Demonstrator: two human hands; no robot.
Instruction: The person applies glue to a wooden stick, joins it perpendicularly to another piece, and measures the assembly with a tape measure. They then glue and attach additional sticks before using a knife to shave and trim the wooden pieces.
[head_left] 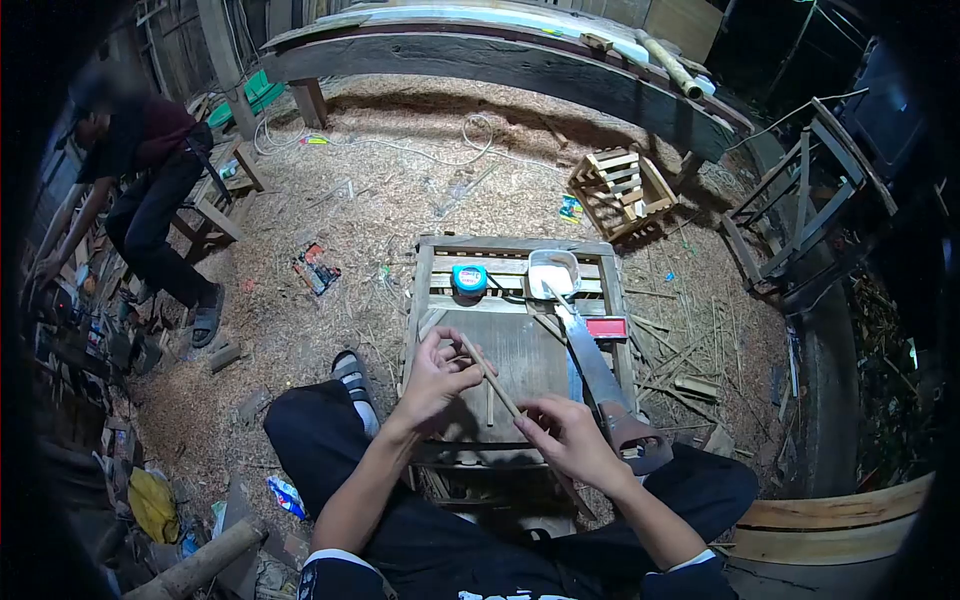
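A thin wooden stick (490, 375) is held slanting between my two hands, above a low slatted wooden table (425, 290). My left hand (438, 378) pinches its upper end, and my right hand (562, 432) grips its lower end. Below lies a dark board (525, 350) with another thin stick (490, 406) on it. At the table's far side are a blue tape measure (469, 280) and a clear tub (553, 272) with white contents. A handsaw (592, 370) lies along the right side, its handle near my right hand, beside a red rectangular case (605, 327).
A person (150, 190) bends forward at the left. Beyond the shavings-covered floor stands a long wooden bench (500, 62). A slatted crate (625, 190) lies back right, near a wooden frame (800, 200). Cut sticks (690, 370) litter the floor right of the table.
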